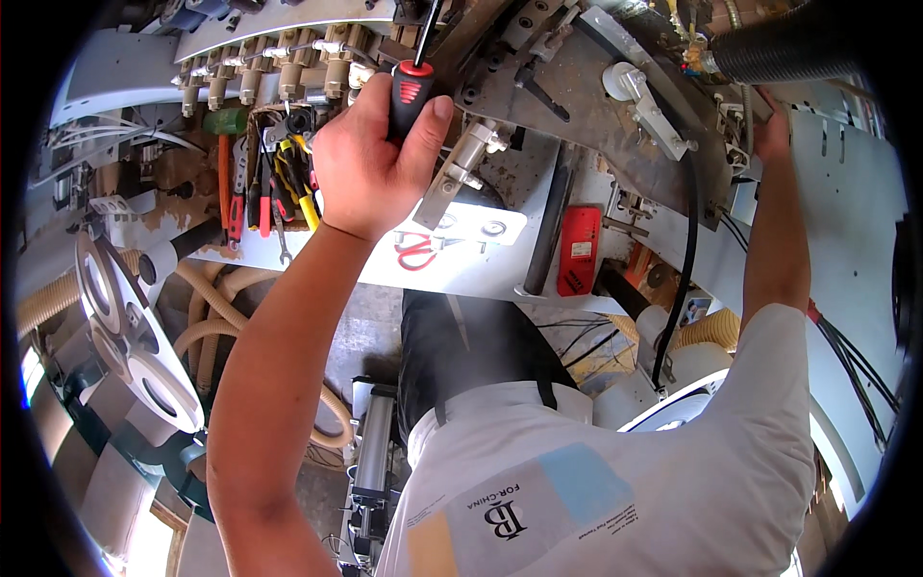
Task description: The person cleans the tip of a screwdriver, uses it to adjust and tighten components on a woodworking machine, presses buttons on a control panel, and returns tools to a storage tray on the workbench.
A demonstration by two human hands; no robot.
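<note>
1. Nearest is the person's white shirt (596, 481). It looks like soft cloth, with blue and yellow squares on it.
2. The left arm goes up the middle. The left hand (370, 163) is wrapped tight round a screwdriver (411, 91).
3. The screwdriver has a fat black and red handle that looks grippy. Its thin metal shaft pokes up into the machine (577, 96), near the top of the view.
4. The right hand (772, 130) is far out to the right, up on the edge of the machine. I cannot tell if it grips or just rests there.
5. The machine is hard grey metal with brackets and bolts. A ribbed black hose (779, 53) runs over it.
6. Below the left hand is a white shelf (481, 260) with red scissors (415, 252) and a flat red box (579, 248). A box of tools (279, 183) stands to the left.
7. What could go wrong: the screwdriver tip could slip off, I think, because the person reaches up high. Then the knuckles may bang sharp metal.
8. A loose screw could drop and get lost among the tan hoses (221, 308) below.
</note>
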